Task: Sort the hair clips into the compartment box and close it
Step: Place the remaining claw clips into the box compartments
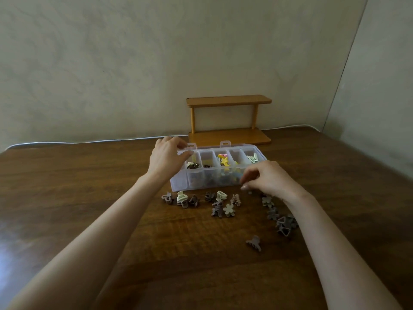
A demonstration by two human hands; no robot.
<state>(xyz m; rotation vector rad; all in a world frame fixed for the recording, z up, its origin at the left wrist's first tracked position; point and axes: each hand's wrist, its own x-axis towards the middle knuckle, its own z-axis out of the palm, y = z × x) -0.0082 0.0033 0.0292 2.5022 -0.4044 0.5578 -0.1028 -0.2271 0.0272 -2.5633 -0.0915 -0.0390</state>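
A clear plastic compartment box [178, 183] stands open on the wooden table, with several compartments holding brown, yellow, pink and pale green clips. My left hand [166, 157] rests on the box's far left corner, fingers pinching its rim. My right hand [268, 179] hovers at the box's front right corner with fingers curled; whether it holds a clip is hidden. Loose hair clips lie in front of the box: brown and cream ones [183, 200] at the left, a cream flower clip [229, 209] in the middle, a brown cluster [285, 224] at the right, and a lone brown clip [254, 242] nearer me.
A small two-tier wooden shelf [229, 100] stands against the wall just behind the box. A white cable [89, 142] runs along the table's far edge. The dark wooden table [89, 186] stretches wide to the left and near me.
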